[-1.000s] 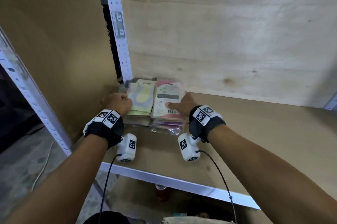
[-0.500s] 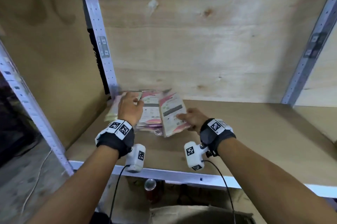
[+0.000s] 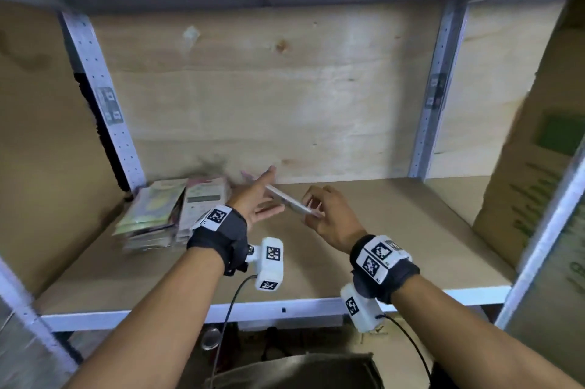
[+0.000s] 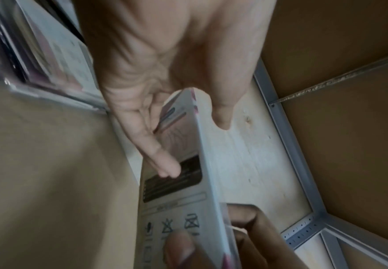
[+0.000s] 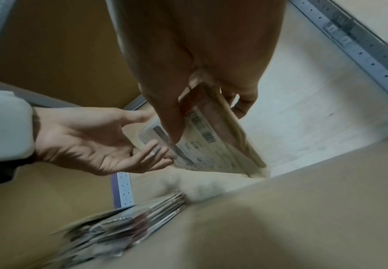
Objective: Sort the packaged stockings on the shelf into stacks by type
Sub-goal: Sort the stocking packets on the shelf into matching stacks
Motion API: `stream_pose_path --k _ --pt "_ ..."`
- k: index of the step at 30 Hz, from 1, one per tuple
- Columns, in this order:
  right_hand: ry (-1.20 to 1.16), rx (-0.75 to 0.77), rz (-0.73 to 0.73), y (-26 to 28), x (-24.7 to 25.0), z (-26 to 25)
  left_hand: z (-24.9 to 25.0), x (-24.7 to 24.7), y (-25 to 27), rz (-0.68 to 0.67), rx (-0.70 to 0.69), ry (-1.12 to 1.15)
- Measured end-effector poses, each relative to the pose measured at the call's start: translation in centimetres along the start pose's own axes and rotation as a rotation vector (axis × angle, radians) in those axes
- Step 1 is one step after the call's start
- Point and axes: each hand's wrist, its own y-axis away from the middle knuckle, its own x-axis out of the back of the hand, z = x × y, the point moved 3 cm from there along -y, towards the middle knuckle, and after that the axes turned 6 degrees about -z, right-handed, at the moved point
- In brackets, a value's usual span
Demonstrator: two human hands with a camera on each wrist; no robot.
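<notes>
Item: stocking packet [image 3: 289,201], flat, pale card with barcode and laundry symbols on the printed face. Location: in the air above the shelf board [image 3: 395,230], tilted edge-up, between the two hands, to the right of the stacks.

Item: right hand [image 3: 329,214]. State: grasping the stocking packet at its near end, thumb on the printed face and fingers curled behind it, as the right wrist view shows [image 5: 181,102].

Item: left hand [image 3: 256,198]. State: released, palm turned up, fingers spread and nearly straight; fingertips [image 4: 165,167] touch the packet's printed face near the dark label, thumb on the other side of its edge, without closing round it.

Item: stacks of packaged stockings [image 3: 167,211]. Location: far left corner of the shelf board, against the perforated metal upright [image 3: 104,110]. Two piles just beside each other, the left topped by a yellow-green packet, the right by a pale pink-edged one. Details blurred.

Item: cardboard box [image 3: 535,167], with green print, at the right end of the shelf.

Item: plywood back panel [image 3: 269,97] behind the shelf.
</notes>
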Motion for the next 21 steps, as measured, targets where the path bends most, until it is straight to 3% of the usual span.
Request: stream_pose_path --k 3,5,8,11,13,16,21 --pt "-0.043 -0.084 -0.197 0.0 -0.1 2.0 -1.0 0.1 -1.4 0.058 -0.037 -0.025" --pt "-0.158 -0.125 -0.200 -0.3 0.4 3.2 -1.2 0.8 -2.1 0.080 -0.101 -0.061" --pt "-0.213 -0.221 -0.057 -0.8 1.8 5.9 -1.9 1.0 -3.0 -0.002 -0.128 -0.077" --pt "-0.388 -0.373 -0.192 -0.9 1.6 8.3 -3.4 0.5 -3.5 -0.105 -0.112 -0.037" --pt "-0.601 -0.386 -0.264 -0.8 1.0 9.4 -4.1 -0.2 -4.1 -0.129 -0.095 -0.026" --pt "-0.789 -0.359 -0.258 -0.5 0.8 11.2 -3.9 -0.8 -5.4 -0.081 -0.124 -0.061" --pt "-0.782 -0.364 -0.277 -0.3 1.1 13.1 -1.7 1.0 -7.6 0.117 -0.223 -0.162"
